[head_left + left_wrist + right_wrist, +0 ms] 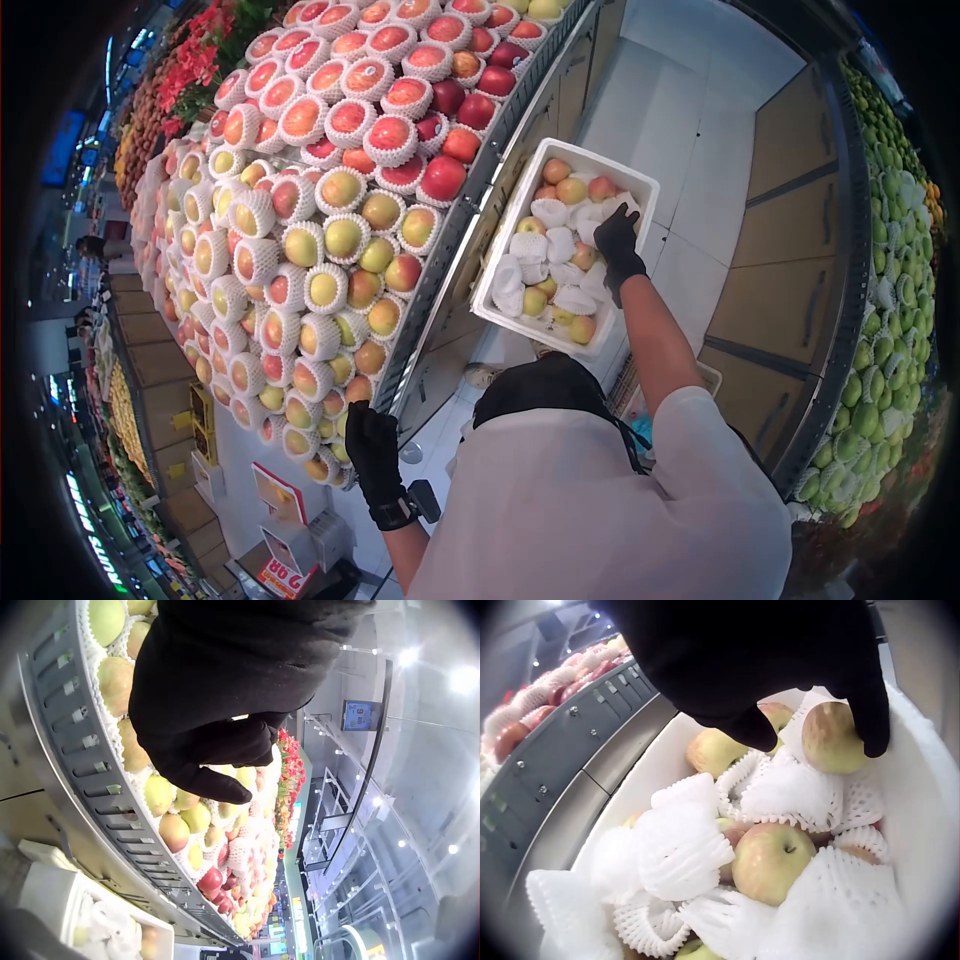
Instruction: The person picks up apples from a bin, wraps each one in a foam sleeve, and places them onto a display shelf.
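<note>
My black-gloved right hand [618, 245] reaches into the white foam box [648, 195]. One finger overlaps the right side of a red-yellow apple [831, 742] in the right wrist view; the thumb is apart from it, to the left. Bare apples [772, 859] and white foam nets [679, 844] fill the box around it. At the lower edge of the sloped fruit display, my gloved left hand [372, 450] is beside an apple [358, 390]. Its fingers are loosely bent over the fruit in the left wrist view, with no held object visible; the glove hides part of the contact.
The display's slotted grey rail [435, 265] runs between the netted apples [322, 290] and the box. Brown cabinets [785, 240] and green fruit [885, 330] stand to the right. A scale [310, 540] is at lower left, and tiled floor [680, 120] lies beyond the box.
</note>
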`<state>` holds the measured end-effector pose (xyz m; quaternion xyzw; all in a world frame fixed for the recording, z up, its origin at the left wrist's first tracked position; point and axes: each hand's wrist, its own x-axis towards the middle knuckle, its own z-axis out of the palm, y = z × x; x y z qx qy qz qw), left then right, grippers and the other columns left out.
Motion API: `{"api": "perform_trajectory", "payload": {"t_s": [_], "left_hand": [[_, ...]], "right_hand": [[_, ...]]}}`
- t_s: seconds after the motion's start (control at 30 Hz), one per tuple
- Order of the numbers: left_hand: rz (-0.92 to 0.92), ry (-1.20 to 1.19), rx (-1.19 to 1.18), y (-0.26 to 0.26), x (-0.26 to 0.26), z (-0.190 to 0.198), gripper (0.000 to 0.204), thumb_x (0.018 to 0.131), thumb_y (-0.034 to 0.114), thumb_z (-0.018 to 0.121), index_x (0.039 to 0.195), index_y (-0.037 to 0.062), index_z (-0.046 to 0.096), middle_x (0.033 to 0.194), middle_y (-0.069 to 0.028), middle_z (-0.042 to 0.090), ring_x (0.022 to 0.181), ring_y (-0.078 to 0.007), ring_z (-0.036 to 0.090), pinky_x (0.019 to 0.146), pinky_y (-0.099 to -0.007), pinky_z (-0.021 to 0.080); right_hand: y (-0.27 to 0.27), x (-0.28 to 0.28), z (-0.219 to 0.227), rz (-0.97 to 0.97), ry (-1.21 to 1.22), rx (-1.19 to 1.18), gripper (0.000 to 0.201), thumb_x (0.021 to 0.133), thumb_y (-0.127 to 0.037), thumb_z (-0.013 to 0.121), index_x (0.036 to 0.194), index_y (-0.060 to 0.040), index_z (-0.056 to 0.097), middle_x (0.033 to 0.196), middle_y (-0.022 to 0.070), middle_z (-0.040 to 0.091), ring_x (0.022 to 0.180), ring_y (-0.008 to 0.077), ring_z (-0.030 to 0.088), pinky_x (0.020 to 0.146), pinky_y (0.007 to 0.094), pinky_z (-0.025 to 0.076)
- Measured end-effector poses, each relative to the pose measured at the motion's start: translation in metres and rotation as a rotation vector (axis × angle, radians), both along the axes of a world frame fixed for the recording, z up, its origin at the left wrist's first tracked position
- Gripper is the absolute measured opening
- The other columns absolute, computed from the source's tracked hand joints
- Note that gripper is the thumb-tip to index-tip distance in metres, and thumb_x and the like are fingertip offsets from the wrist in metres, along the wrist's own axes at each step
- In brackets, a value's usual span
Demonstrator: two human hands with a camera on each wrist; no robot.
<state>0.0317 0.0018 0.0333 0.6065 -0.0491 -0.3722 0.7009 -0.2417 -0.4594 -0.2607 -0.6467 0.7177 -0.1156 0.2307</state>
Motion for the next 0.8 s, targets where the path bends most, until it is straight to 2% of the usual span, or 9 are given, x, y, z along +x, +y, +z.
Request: {"api": "perform_trajectory", "payload": {"t_s": [0.03, 0.23, 0.43, 0.53, 0.57, 0.63, 0.7, 0.77, 0.8], "left_hand": [[0.013, 0.071, -0.063, 0.002, 0.002, 0.004, 0.013, 0.103, 0.016, 0.044, 0.102, 0.0056, 0.052, 0.070, 0.0042, 0.034, 0.059, -0.0084, 0.036, 0.061, -0.0244, 0.037], [0.100, 0.074, -0.038, 0.004, 0.000, 0.002, 0.018, 0.103, 0.021, 0.045, 0.107, 0.0056, 0.054, 0.066, 0.0044, 0.036, 0.057, -0.0081, 0.037, 0.057, -0.0240, 0.035], [0.148, 0.143, -0.021, -0.003, -0.007, 0.008, 0.018, 0.103, 0.021, 0.045, 0.104, 0.0058, 0.055, 0.066, 0.0058, 0.034, 0.057, -0.0071, 0.035, 0.058, -0.0238, 0.035], [0.119, 0.120, 0.003, -0.006, -0.007, 0.014, 0.018, 0.104, 0.024, 0.044, 0.098, 0.0095, 0.053, 0.066, 0.0073, 0.031, 0.058, -0.0059, 0.033, 0.062, -0.0237, 0.035], [0.126, 0.136, 0.003, -0.007, -0.007, 0.015, 0.019, 0.104, 0.024, 0.044, 0.098, 0.0094, 0.054, 0.067, 0.0073, 0.031, 0.058, -0.0061, 0.033, 0.061, -0.0237, 0.035], [0.127, 0.179, -0.035, -0.005, -0.005, 0.014, 0.018, 0.104, 0.023, 0.044, 0.099, 0.0087, 0.054, 0.068, 0.0073, 0.031, 0.058, -0.0059, 0.033, 0.061, -0.0233, 0.035], [0.115, 0.233, -0.110, 0.000, -0.002, 0.007, 0.015, 0.104, 0.020, 0.045, 0.100, 0.0077, 0.053, 0.069, 0.0073, 0.032, 0.059, -0.0055, 0.033, 0.061, -0.0227, 0.036], [0.067, 0.104, -0.011, -0.002, -0.007, 0.012, 0.011, 0.103, 0.015, 0.047, 0.102, 0.0064, 0.053, 0.071, 0.0073, 0.032, 0.060, -0.0048, 0.033, 0.060, -0.0219, 0.036], [0.044, 0.039, 0.036, -0.004, -0.009, 0.014, 0.009, 0.103, 0.013, 0.047, 0.103, 0.0058, 0.053, 0.071, 0.0073, 0.033, 0.060, -0.0045, 0.033, 0.060, -0.0215, 0.036]], "right_hand": [[0.001, 0.003, -0.004, 0.023, 0.069, -0.134, 0.080, 0.086, -0.027, 0.060, 0.151, 0.0007, 0.023, 0.146, 0.0379, 0.029, 0.121, 0.0481, 0.053, 0.098, 0.0484, 0.048], [0.015, 0.008, 0.020, 0.087, 0.224, 0.055, 0.063, 0.091, -0.027, 0.053, 0.144, 0.0009, 0.034, 0.133, 0.0320, 0.047, 0.118, 0.0454, 0.056, 0.087, 0.0502, 0.053], [0.013, 0.004, 0.043, -0.485, -0.870, 0.216, 0.055, 0.102, -0.040, 0.033, 0.140, -0.0020, 0.044, 0.128, 0.0204, 0.060, 0.122, 0.0338, 0.056, 0.098, 0.0393, 0.046], [0.011, 0.005, 0.058, -0.470, -0.773, 0.298, 0.067, 0.099, -0.052, 0.024, 0.136, -0.0027, 0.051, 0.137, 0.0173, 0.056, 0.126, 0.0324, 0.053, 0.105, 0.0409, 0.039], [0.014, 0.008, 0.073, -0.500, -0.667, 0.294, 0.055, 0.101, -0.041, 0.028, 0.133, -0.0030, 0.053, 0.129, 0.0188, 0.060, 0.123, 0.0324, 0.054, 0.103, 0.0414, 0.040], [-0.002, -0.013, -0.014, 0.178, 0.289, 0.034, 0.043, 0.101, -0.031, 0.032, 0.125, -0.0036, 0.055, 0.122, 0.0203, 0.061, 0.118, 0.0358, 0.057, 0.100, 0.0437, 0.043], [-0.004, -0.016, -0.027, 0.381, 0.504, -0.065, 0.033, 0.099, -0.022, 0.036, 0.117, -0.0041, 0.057, 0.114, 0.0211, 0.060, 0.113, 0.0383, 0.058, 0.097, 0.0460, 0.046], [0.009, -0.008, 0.029, 0.104, -0.012, 0.019, 0.024, 0.097, -0.013, 0.039, 0.110, -0.0044, 0.058, 0.107, 0.0214, 0.059, 0.108, 0.0400, 0.059, 0.092, 0.0484, 0.049], [0.012, -0.008, 0.030, 0.129, 0.031, -0.004, 0.023, 0.096, -0.012, 0.040, 0.109, -0.0046, 0.057, 0.107, 0.0213, 0.058, 0.108, 0.0403, 0.059, 0.090, 0.0487, 0.050]]}}
